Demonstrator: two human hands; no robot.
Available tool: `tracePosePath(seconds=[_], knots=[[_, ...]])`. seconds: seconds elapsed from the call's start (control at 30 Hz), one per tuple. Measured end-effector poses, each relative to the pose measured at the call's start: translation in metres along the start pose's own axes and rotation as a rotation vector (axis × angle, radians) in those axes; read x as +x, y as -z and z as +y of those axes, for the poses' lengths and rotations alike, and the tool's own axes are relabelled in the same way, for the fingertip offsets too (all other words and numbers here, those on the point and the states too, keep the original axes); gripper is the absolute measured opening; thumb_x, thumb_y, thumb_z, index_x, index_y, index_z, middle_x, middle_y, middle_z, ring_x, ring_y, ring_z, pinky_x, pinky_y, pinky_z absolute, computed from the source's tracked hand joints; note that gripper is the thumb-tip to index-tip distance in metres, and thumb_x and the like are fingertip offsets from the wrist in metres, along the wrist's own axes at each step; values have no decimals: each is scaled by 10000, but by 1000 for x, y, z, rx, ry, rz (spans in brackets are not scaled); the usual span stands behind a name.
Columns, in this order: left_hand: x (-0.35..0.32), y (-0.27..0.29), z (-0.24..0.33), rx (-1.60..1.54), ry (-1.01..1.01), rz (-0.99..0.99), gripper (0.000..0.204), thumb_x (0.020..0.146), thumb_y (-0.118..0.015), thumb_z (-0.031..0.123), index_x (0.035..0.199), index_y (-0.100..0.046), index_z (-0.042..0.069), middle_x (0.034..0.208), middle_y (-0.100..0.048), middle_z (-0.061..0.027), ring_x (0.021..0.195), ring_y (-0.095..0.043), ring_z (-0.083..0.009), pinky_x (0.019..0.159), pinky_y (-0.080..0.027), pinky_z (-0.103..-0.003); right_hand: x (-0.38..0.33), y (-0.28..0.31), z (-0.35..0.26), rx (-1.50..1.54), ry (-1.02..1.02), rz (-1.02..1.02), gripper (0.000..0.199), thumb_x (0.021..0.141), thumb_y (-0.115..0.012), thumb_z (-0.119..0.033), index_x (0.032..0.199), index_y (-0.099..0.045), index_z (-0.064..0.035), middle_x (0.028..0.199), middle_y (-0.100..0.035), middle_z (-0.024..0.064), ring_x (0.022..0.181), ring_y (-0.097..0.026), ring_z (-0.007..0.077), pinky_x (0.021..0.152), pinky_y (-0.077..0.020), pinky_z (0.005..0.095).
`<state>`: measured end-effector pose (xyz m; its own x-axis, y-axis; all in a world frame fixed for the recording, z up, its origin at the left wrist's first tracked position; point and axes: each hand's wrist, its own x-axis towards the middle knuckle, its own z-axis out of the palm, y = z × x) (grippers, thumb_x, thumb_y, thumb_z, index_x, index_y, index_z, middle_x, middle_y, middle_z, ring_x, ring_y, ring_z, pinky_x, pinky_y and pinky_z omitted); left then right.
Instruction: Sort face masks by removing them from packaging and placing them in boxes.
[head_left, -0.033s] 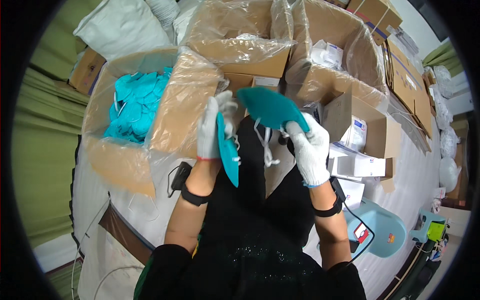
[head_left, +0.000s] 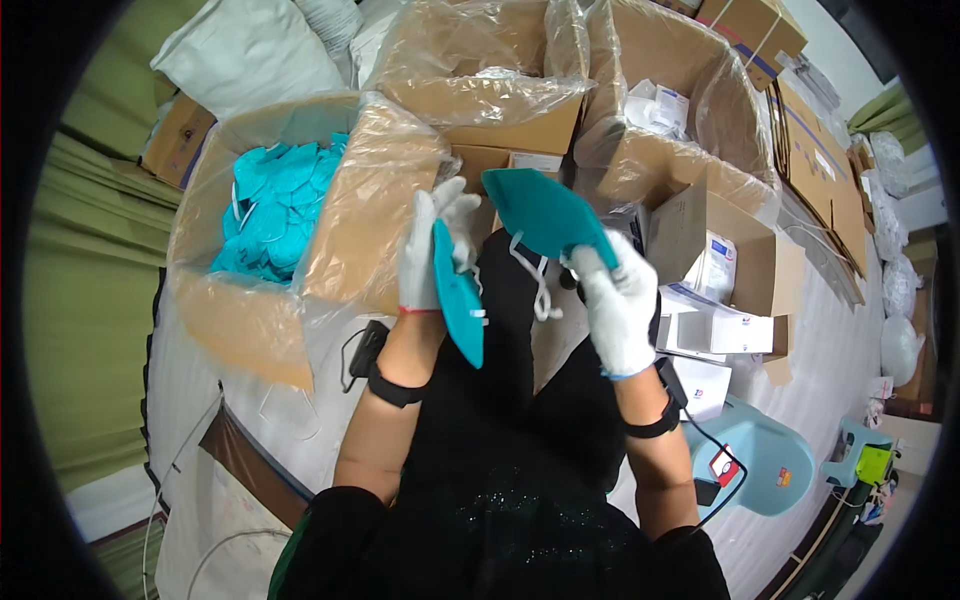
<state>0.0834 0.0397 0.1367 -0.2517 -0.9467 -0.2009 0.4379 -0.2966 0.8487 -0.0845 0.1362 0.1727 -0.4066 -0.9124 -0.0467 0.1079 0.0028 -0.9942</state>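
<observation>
- Far left: green curtain (head_left: pixel 90 300), hanging in folds.
- Next, plastic-lined carton (head_left: pixel 360 215); we see a pile of teal masks (head_left: pixel 275 210) inside.
- Left hand (head_left: pixel 428 245), white-gloved: grasping a teal mask, loosely by the look; fingers partly hidden.
- That left mask (head_left: pixel 458 305) sits along the palm, nearly edge-on to us, lower tip pointing down over the black trousers (head_left: pixel 500 370).
- Right mask (head_left: pixel 545 212): held up between the two hands, tilted, white straps (head_left: pixel 543 298) dangling below.
- Right hand (head_left: pixel 618 310), also gloved: pinching the right mask's lower right end.
- Right of it, we log an open carton (head_left: pixel 675 235), white boxes (head_left: pixel 740 332), then a light-blue plastic stool (head_left: pixel 790 440) lower down.
</observation>
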Motion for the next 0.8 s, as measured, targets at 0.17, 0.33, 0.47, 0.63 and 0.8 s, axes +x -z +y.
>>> tracePosePath(seconds=[0.17,0.33,0.47,0.63,0.8], knots=[[6,0,-37,-182,195,161,540,958,-434,580,875,-583,67,713,-528,-26,644,-560,-208,606,-514,-345,-29,-11,48,-345,378,-396,397,795,-685,-143,1172,-617,-40,1089,-636,198,992,-629,353,867,-503,382],[19,14,-66,-346,128,-78,602,941,-404,641,824,-611,88,710,-595,-33,547,-569,-189,550,-508,-352,-46,-18,49,-663,553,-137,496,741,-742,-163,1207,-596,-75,1113,-638,167,1085,-589,341,927,-465,414],[-8,-39,-41,221,88,151,540,942,-498,562,880,-638,44,783,-630,-50,727,-579,-139,661,-472,-280,-20,2,81,-157,-30,73,186,885,-617,-67,1059,-653,-13,928,-693,86,847,-665,212,784,-509,309],[2,-22,-52,860,-66,-16,410,956,-557,397,905,-593,-9,824,-625,-122,750,-587,-180,670,-463,-347,-18,11,83,98,-246,-38,114,944,-568,-79,982,-640,0,873,-665,62,720,-611,139,660,-490,251],[16,-26,-82,957,-223,187,423,946,-524,358,846,-569,-50,773,-625,-261,752,-631,-380,687,-472,-444,-38,-11,94,489,-449,-182,91,950,-594,-176,982,-600,-92,791,-586,-4,614,-509,89,524,-403,228]])
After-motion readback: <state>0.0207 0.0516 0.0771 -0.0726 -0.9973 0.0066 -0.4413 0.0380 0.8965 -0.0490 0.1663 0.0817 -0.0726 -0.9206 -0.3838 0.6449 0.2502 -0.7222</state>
